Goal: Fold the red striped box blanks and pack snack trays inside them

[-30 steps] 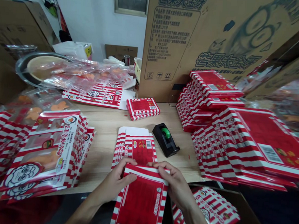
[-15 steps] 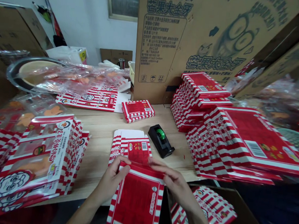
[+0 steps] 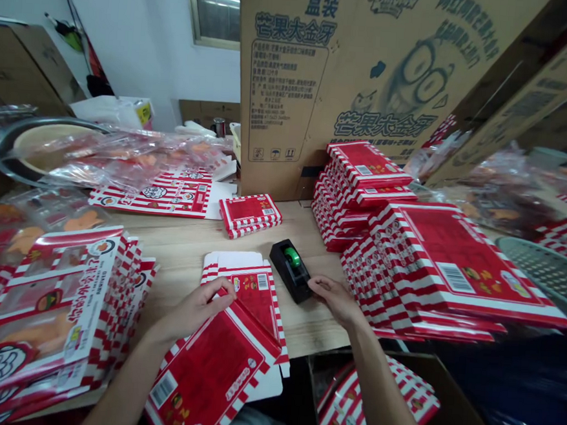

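My left hand (image 3: 199,308) grips the top edge of a red and white striped carton (image 3: 208,375), which tilts over the table's front edge. Under it lies a small pile of flat cartons (image 3: 249,281). My right hand (image 3: 333,295) rests at the near end of a black tape dispenser (image 3: 291,271) holding a green roll, fingers curled at its cutter end; whether they pinch tape is hidden.
A stack of filled window boxes (image 3: 53,306) lies at left. Tall stacks of flat red cartons (image 3: 435,268) stand at right, before a big brown shipping box (image 3: 361,69). An open cardboard box (image 3: 372,400) sits below the table edge. Clear plastic trays (image 3: 123,149) lie at back left.
My right hand let go of the carton and moved up to the tape dispenser. The carton swung to the left in my left hand. The camera shifted right.
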Demonstrator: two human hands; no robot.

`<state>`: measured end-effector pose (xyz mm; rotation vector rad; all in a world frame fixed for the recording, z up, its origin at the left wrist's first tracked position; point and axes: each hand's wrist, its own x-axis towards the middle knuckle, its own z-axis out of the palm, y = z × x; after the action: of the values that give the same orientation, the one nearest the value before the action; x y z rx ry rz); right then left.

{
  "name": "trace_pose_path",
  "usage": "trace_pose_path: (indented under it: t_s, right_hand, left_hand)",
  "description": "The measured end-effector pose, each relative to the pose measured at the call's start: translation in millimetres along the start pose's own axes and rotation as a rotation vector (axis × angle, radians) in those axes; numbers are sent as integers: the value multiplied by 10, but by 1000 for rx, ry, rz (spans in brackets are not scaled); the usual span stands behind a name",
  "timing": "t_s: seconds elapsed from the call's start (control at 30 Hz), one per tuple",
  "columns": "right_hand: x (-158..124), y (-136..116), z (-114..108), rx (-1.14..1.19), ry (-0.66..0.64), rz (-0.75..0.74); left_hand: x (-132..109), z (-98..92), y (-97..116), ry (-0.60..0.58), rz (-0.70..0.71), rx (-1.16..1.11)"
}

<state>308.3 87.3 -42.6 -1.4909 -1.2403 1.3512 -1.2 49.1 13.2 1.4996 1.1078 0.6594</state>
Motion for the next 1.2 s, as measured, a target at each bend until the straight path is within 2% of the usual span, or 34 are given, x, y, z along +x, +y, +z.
trace_pose_path:
  t_s: [0.1,0.27,0.37,0.43,0.5,0.53,0.6,0.63,0.7,0.8,0.93,0.97,1.0,1.03,1.13,1.17,1.2]
  right_hand:
    - [-106,155,24,60,34,-8]
    - [-118,435,139,83,199,-33]
    - [-188,375,102,52,212,-41]
    - [-336,177,83,27,187,-52]
    - [-538,-130,131,1,95,-83]
    - [-639,-303,184,-14,6,-102]
    - [-793,-632,331,-136,-339,-197]
    - [-834,-765,410,-197,-455,-254]
    - [-844,-928,541,-316,-575,-322]
    - [-752,-928,635,-297,-623,-279]
    - [-605,-670,672,110,-792,34]
    - [-573,-584,683,212,-769,98]
    - [-543,-496,693,293,-688,137]
    - [-515,-406,702,348,-570,153]
    - [-467,-162,707,403,-229,130]
    - [-467,-98,702,407,-161,125]
    - [-475,-47,698,405,-117,129]
  left_hand:
    - [12,-11,-2,19,-24,-25]
    - [65,11,52,-15,16,-20]
    - [75,32,95,-58,52,17]
    - [79,46,134,-94,58,43]
    - [97,70,180,-137,69,69]
    - [111,87,205,-163,79,81]
    - [141,130,259,-212,106,99]
    - [150,153,287,-230,118,105]
    - [147,189,337,-253,134,118]
    - [80,206,386,-274,139,129]
    - [15,176,383,-306,151,37]
    - [46,159,374,-289,151,-28]
    - [107,137,364,-231,143,-123]
    - [202,106,355,-112,129,-262]
    - [640,-41,363,452,93,-751]
    - [804,-110,376,585,111,-839]
    - [957,-184,390,669,136,-877]
